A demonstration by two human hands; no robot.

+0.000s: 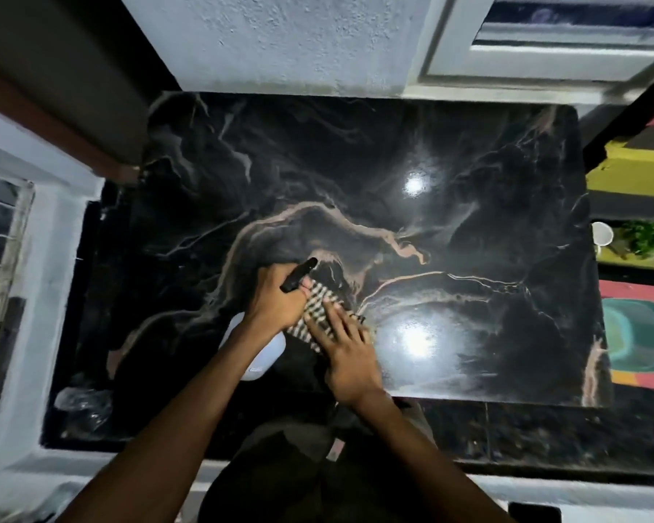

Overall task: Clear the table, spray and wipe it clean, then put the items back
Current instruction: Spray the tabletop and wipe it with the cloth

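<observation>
right hand (346,347) flat on checkered cloth (320,315), glossy black marble table (469,220)

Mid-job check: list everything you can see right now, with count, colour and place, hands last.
Black marble tabletop with tan veins: one, fills centre, glossy with light reflections.
White plastic spray bottle with black trigger head: one, in left hand, over near edge.
Black-and-white checked cloth: one, flat on the tabletop under right hand.
White cup: one, off table, far right.
Green leafy bunch: one, beside the cup.
Teal plastic container: one, floor right.
Left hand: grips the bottle's trigger.
Right hand: pressed flat on cloth.
</observation>
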